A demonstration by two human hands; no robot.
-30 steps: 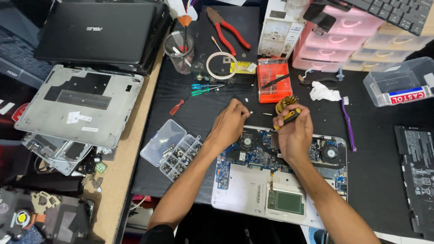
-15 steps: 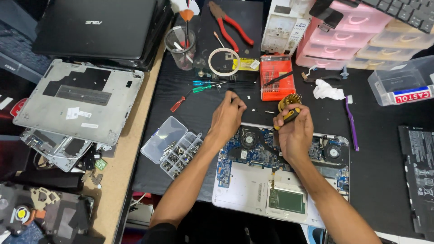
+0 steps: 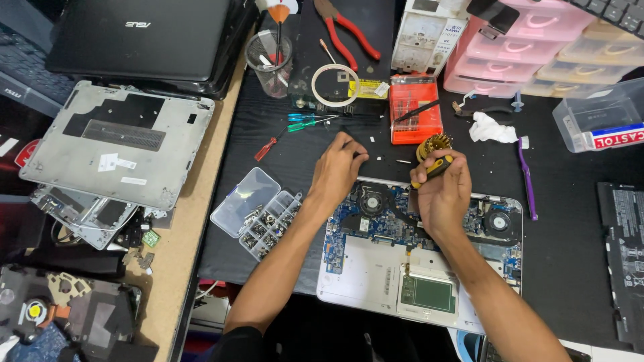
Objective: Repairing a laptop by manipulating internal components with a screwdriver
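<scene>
Blue circuit board and two black fans lie bare in the opened laptop [image 3: 376, 275] nearest the person. Above it the right hand [image 3: 443, 191] grips a yellow-and-black screwdriver [image 3: 433, 154] upright; the left hand [image 3: 339, 167] rests with fingertips pinched narrow at the laptop's far edge — beyond lies an orange bit case [image 3: 416, 107].

Head view, steeply down; workbench [image 3: 282, 161] near

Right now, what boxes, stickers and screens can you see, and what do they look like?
Clear plastic tub, far right: red and white label.
Orange bit case, above the right hand: flat, rectangular.
Clear parts organizer, left of the left hand: lid open.
Grey laptop cover, left: white stickers.
No lit screens.
</scene>
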